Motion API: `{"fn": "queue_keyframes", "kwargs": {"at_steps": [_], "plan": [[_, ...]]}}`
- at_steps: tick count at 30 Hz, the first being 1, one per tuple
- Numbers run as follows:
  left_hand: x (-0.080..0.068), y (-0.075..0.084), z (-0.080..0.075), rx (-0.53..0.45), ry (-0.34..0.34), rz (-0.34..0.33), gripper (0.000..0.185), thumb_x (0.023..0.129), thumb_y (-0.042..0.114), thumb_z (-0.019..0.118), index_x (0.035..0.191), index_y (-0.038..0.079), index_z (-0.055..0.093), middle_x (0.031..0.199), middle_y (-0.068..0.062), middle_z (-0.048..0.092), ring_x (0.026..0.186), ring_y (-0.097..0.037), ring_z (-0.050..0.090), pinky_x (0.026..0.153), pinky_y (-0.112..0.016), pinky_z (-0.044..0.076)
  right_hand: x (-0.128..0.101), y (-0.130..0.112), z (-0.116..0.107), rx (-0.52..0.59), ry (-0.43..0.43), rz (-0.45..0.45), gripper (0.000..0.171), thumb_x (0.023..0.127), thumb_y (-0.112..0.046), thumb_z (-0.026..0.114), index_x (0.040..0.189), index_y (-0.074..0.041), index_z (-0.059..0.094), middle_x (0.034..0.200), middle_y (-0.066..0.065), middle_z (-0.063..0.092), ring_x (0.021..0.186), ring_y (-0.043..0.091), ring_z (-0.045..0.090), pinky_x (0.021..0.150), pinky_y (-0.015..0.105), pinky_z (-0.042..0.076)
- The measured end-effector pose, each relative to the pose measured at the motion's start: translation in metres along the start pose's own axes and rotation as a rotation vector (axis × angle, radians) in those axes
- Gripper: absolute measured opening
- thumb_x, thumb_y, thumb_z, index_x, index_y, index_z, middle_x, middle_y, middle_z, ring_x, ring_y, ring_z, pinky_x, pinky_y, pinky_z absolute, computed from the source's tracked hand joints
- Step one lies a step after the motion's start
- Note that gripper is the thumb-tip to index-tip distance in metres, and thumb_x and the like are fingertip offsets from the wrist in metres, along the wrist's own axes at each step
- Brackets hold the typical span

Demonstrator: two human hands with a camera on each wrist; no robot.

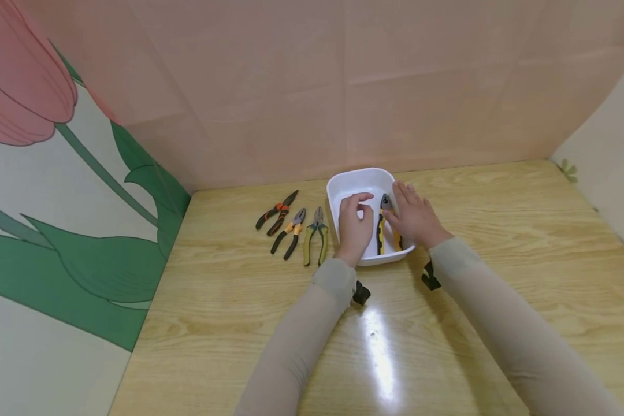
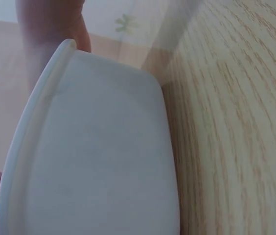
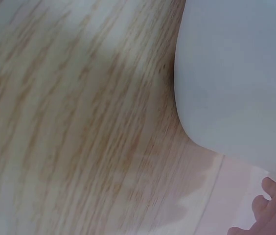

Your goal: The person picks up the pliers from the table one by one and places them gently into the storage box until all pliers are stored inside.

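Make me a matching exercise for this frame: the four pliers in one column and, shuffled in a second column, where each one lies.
Things:
1. yellow-and-black pliers
2. orange-and-black long-nose pliers
3. green-handled pliers
4. black pliers with orange collar

Places:
A. farthest left on the table
B. inside the white tub, under the right hand
C. on the table right beside the tub, next to the left hand
D. middle one of the three on the table

Pairs: 1-B, 2-A, 3-C, 4-D
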State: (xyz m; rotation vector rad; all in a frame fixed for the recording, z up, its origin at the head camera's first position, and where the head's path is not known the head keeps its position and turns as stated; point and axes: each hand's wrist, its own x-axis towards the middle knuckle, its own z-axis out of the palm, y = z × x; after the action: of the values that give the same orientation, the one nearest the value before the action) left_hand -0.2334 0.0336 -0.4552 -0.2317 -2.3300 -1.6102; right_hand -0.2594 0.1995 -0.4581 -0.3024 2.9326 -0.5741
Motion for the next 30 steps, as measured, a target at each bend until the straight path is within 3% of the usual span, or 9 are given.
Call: {"fn": "queue_keyframes", "kwargs": {"at_steps": [6,15,18,24,30], "plan": [[0.003,0.000,-0.006,0.003,0.029,0.047,0.025,0.097,-0.001,0.055,0.117,0.005,0.068,0.120,-0.013,0.059,0.097,-0.020,0.062,0.080,-0.017,0.050,0.000,-0.002,-0.001,0.002,0.005,-0.003,0.081,0.107,-0.040,0.045,0.161,-0.002,-0.002,0.168,0.022,0.001,0.153,0.042,-0.004,0.118,0.070,0.003],[0.011,-0.003,-0.023,-0.036,0.076,0.028,0.024,0.098,-0.002,0.053,0.118,0.003,0.066,0.121,-0.014,0.059,0.101,-0.023,0.060,0.088,-0.026,0.052,0.001,0.000,0.000,0.002,0.000,0.002,0.082,0.107,-0.040,0.045,0.161,-0.002,-0.003,0.168,0.021,0.000,0.154,0.041,-0.005,0.118,0.069,0.004],[0.013,-0.003,-0.029,-0.031,0.085,-0.001,0.025,0.099,0.000,0.052,0.119,0.005,0.066,0.120,-0.012,0.059,0.101,-0.022,0.060,0.089,-0.028,0.052,0.000,0.000,0.000,0.007,0.000,-0.001,0.082,0.107,-0.040,0.044,0.161,-0.002,-0.004,0.168,0.021,-0.001,0.153,0.041,-0.006,0.118,0.069,0.003],[0.018,-0.005,-0.045,-0.093,0.101,-0.045,0.026,0.100,0.001,0.049,0.122,0.003,0.065,0.123,-0.013,0.056,0.100,-0.022,0.058,0.077,-0.029,0.056,-0.002,-0.002,-0.002,0.014,-0.008,-0.004,0.081,0.107,-0.040,0.043,0.160,-0.002,-0.006,0.168,0.021,-0.004,0.153,0.041,-0.007,0.118,0.069,0.002],[0.025,-0.010,-0.061,-0.150,0.124,-0.076,0.027,0.101,0.001,0.049,0.124,0.002,0.063,0.127,-0.011,0.055,0.103,-0.022,0.058,0.079,-0.028,0.056,-0.004,-0.003,-0.002,0.007,-0.009,-0.002,0.081,0.108,-0.041,0.042,0.161,-0.003,-0.007,0.168,0.020,-0.005,0.153,0.041,-0.006,0.118,0.069,0.003]]}}
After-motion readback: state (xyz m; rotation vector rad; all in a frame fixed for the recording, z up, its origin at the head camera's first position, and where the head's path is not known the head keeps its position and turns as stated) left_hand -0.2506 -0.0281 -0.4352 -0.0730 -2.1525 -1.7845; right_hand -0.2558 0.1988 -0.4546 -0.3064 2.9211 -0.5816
